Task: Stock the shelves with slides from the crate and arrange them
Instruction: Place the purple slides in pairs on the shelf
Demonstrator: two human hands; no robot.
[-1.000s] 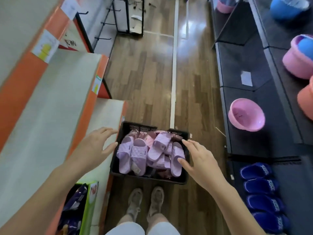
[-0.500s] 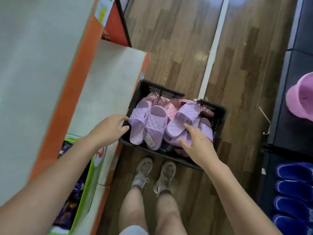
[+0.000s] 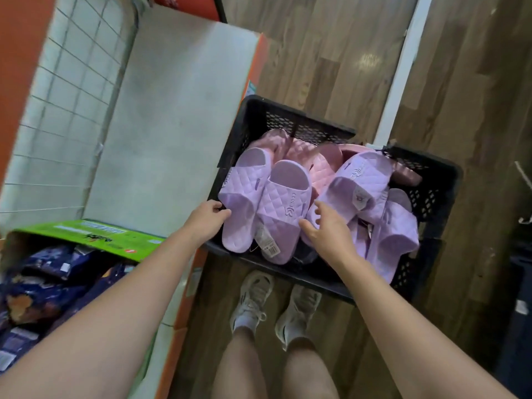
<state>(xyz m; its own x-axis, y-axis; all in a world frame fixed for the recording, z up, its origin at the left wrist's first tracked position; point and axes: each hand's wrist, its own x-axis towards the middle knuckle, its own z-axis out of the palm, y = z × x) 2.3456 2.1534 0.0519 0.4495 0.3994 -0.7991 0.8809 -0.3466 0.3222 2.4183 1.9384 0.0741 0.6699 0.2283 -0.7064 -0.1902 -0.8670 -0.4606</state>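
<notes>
Just inside the crate, left hand grips lilac slides; right hand, spread, touches them.

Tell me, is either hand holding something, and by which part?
The left hand pinches the lilac slide at its outer side edge, inside the crate. The right hand is open, holding nothing.

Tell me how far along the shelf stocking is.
Done: nothing visible; no slides show on the grey shelf beside the crate. In hand: the left hand curls at the crate's left rim against the front lilac pair, rim or slide unclear; the open right hand reaches that pair. Left: that pair, the other lilac slides and the pink slides need shelving and arranging.
</notes>
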